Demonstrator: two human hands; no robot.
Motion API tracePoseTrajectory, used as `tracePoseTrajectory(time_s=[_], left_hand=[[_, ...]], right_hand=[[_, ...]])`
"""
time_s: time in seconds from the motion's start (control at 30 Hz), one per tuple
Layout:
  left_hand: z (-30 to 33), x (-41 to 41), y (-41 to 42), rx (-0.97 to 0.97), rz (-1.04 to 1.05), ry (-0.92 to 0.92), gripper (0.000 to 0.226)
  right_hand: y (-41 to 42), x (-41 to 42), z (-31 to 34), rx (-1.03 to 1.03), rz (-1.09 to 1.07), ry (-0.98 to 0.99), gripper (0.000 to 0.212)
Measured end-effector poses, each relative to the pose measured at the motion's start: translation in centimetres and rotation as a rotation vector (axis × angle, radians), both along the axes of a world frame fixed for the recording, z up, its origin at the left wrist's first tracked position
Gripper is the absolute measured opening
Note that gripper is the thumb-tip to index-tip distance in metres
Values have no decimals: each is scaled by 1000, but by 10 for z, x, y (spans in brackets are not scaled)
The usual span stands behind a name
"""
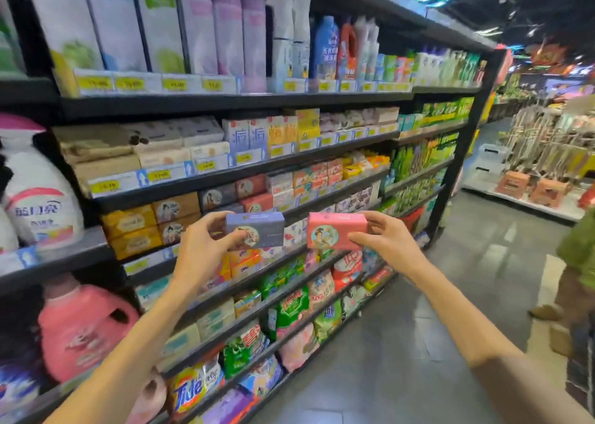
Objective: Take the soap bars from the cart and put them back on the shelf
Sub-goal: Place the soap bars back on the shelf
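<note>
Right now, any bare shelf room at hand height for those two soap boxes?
Little. The left hand holds a blue box, the right hand a pink box. The only gap showing is the dark slot between the brown boxes and the red box, under the grey box. The rows above and below look packed to the edge.
</note>
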State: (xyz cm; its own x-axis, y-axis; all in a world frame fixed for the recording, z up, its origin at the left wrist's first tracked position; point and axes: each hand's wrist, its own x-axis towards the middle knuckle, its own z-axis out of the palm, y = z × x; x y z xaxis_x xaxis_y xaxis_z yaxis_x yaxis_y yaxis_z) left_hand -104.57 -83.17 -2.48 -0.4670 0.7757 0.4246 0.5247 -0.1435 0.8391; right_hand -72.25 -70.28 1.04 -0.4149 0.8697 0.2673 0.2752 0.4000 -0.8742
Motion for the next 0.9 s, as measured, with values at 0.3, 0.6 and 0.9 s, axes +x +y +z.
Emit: tracePoseTrajectory(time_s=[0.3,0.6,0.9], left_hand=[[-13,-38,58,-52,284,-8,43],[-32,-46,105,-53,572,-81,51],[-25,-55,146,-99,744,-55,48]], right_hand=[[138,-86,-17,-23,294,-14,41],[246,-166,-33,-14,540,-36,33],[291,-205,-45,-35,638,-53,40]])
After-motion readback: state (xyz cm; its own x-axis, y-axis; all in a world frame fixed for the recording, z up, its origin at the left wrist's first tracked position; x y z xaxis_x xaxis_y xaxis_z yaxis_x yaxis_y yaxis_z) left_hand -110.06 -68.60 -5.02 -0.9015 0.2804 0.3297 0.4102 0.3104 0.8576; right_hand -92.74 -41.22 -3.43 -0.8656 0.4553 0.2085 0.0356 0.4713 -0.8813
